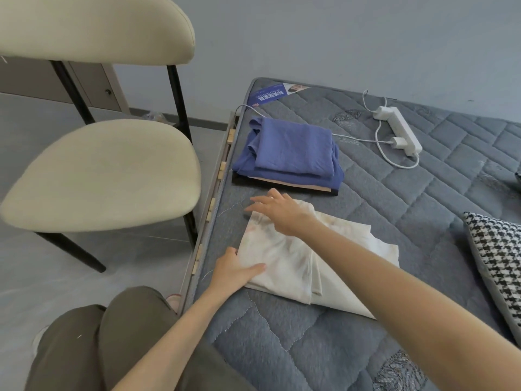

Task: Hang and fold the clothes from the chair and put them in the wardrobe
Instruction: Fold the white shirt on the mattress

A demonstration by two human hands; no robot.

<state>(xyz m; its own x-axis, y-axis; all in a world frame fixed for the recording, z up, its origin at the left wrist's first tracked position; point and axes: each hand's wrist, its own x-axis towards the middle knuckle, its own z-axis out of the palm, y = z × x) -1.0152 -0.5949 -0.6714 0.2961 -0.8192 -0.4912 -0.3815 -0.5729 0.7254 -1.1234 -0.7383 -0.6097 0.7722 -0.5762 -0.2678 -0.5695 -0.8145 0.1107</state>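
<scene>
A cream-white garment (335,263), folded into a rough rectangle, lies on the grey quilted mattress (394,210) near its left edge. My left hand (235,270) presses flat on the garment's near left corner, thumb laid over the cloth. My right hand (277,211) reaches across to the far left corner with fingers spread and straight, resting on the fabric. Just beyond lies a stack of folded clothes (290,156), blue on top with a peach and a black layer beneath. The cream chair (101,176) to the left has nothing on its seat.
A white power strip (399,129) with its cable lies on the far part of the mattress. A houndstooth cushion (499,263) sits at the right edge. A blue leaflet (272,95) lies at the mattress's far corner. My knees in olive trousers (112,342) are at the bottom left.
</scene>
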